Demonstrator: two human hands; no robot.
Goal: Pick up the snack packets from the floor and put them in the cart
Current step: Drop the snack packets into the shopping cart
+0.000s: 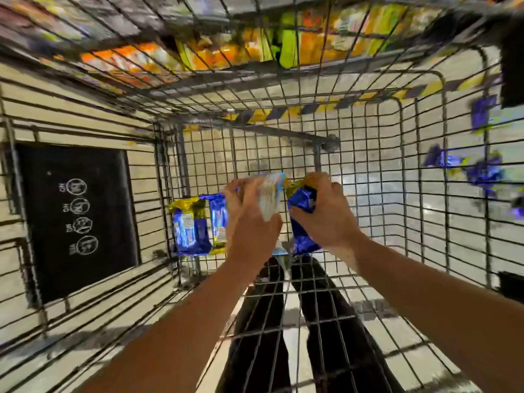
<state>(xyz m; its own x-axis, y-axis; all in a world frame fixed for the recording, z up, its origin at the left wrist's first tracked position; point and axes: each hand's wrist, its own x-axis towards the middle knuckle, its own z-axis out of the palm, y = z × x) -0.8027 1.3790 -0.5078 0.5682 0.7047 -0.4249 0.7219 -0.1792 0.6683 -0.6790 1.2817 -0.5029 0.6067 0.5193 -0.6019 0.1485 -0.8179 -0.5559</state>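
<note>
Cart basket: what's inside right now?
Two blue-and-gold packets lie on the cart floor at left. Left hand grips a pale packet, right hand a blue one; whatever lies beneath them is hidden.

Motion blur softens most of the view. The left hand [249, 222] covers the middle of a pale packet [270, 197]; its print is unreadable. The right hand [326, 214] hides the upper part of a blue packet [302, 222]. Blue packets on the floor [482, 171] (seen through the cart's wire side [397, 165]) are smeared, their number uncertain. Shelf goods [226, 52] at top are streaks of colour only. A black panel [79, 217] bears symbols too small to read. Both forearms are cut off by the lower edge.
</note>
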